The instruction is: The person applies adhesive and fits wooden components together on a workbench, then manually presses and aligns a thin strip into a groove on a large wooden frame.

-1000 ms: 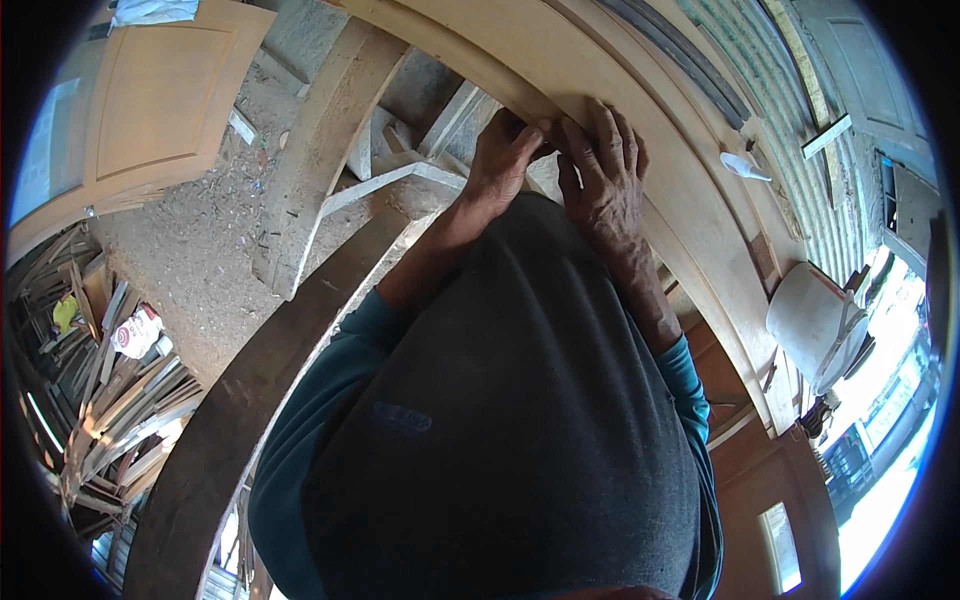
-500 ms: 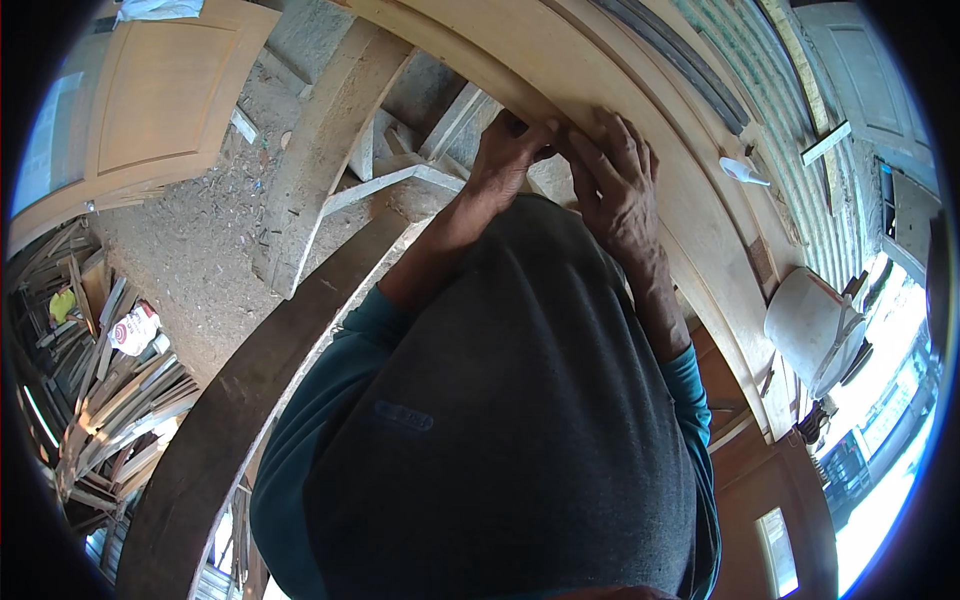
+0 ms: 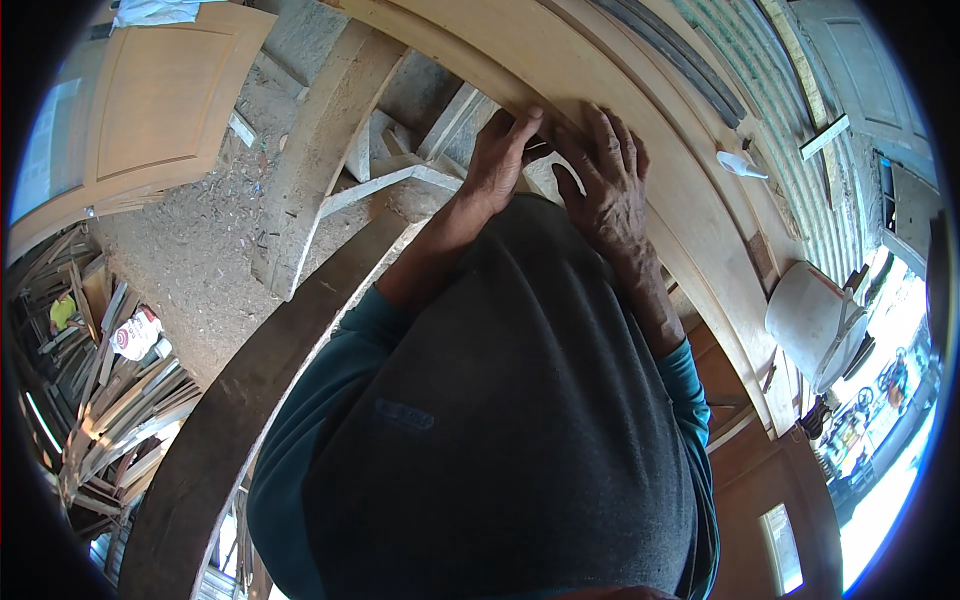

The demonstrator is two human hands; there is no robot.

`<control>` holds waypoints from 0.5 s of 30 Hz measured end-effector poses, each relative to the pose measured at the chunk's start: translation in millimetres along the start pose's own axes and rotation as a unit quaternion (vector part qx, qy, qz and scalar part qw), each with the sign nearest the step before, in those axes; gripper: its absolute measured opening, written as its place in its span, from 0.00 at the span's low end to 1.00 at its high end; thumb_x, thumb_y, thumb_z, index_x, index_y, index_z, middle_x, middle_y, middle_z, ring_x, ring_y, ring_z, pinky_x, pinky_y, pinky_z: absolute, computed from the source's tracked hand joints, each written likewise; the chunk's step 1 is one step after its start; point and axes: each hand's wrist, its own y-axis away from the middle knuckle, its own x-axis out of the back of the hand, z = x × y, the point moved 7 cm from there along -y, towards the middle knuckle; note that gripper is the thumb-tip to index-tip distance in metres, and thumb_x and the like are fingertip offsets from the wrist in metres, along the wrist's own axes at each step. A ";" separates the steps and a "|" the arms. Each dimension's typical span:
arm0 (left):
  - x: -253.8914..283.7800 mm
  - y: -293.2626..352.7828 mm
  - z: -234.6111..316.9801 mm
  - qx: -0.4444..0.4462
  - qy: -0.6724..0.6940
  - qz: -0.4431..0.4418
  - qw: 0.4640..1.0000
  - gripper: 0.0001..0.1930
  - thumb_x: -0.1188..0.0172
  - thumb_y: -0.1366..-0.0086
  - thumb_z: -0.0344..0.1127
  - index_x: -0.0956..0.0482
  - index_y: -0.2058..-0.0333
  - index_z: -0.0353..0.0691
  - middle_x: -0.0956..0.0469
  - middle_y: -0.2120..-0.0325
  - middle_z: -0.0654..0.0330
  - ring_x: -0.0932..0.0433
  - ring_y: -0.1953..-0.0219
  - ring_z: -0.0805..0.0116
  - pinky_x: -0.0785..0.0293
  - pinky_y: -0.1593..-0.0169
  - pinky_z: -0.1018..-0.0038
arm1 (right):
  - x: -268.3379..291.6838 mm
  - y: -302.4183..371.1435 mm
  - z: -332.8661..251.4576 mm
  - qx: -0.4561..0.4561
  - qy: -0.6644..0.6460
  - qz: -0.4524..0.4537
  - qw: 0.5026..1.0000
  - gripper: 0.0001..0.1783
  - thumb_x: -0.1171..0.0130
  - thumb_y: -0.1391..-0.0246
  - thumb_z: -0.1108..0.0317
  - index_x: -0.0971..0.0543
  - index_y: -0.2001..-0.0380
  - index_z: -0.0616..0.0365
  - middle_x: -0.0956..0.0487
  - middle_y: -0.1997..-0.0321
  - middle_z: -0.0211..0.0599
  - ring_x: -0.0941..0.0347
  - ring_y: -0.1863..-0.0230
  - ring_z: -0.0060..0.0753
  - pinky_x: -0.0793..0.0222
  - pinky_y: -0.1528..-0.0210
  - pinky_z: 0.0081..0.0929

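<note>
A long, pale brown wooden board (image 3: 690, 215) runs diagonally across the work area, with a raised moulding along it. At its near edge my left hand (image 3: 500, 165) is closed, the thumb laid against the edge and the fingers partly hidden below it. Just to the right, my right hand (image 3: 610, 185) lies open on the board, fingers stretched out and thumb apart. Shadow between the two hands hides whether anything small is there.
On the board's far side are a white bottle (image 3: 742, 164), dark strips (image 3: 680, 55) and a white bucket (image 3: 815, 325). A thick dark beam (image 3: 240, 400) crosses at left. Beyond it lie scrap wood (image 3: 120, 420) and a panelled door (image 3: 165, 95).
My left thumb has drawn back to the left and straightened. My right hand has shifted slightly left, its thumb now spread from the fingers. The board looks unmoved.
</note>
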 end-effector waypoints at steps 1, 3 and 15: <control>-0.6 1.2 1.0 0.009 0.016 -0.005 1.000 0.22 0.37 0.29 0.41 0.25 0.43 0.34 0.22 0.50 0.58 0.22 0.49 0.69 0.24 0.48 0.70 | -0.5 0.6 1.3 -0.007 -0.001 0.008 1.000 0.30 0.29 0.52 0.65 0.19 0.42 0.45 0.32 0.29 0.45 0.38 0.28 0.53 0.44 0.29 0.58; -0.7 1.7 0.5 0.007 0.026 -0.023 0.999 0.21 0.38 0.28 0.40 0.26 0.42 0.35 0.22 0.49 0.58 0.22 0.48 0.68 0.23 0.49 0.69 | -1.2 -0.7 3.9 -0.017 -0.004 0.022 1.000 0.30 0.29 0.52 0.65 0.19 0.43 0.46 0.32 0.29 0.45 0.37 0.28 0.53 0.43 0.30 0.57; -4.4 3.2 2.4 -0.023 -0.014 -0.051 0.998 0.19 0.42 0.28 0.32 0.28 0.41 0.34 0.23 0.48 0.56 0.22 0.46 0.65 0.23 0.45 0.66 | 0.0 -7.5 -1.0 0.013 -0.006 0.021 1.000 0.27 0.31 0.50 0.66 0.18 0.44 0.44 0.32 0.30 0.46 0.37 0.29 0.54 0.43 0.30 0.57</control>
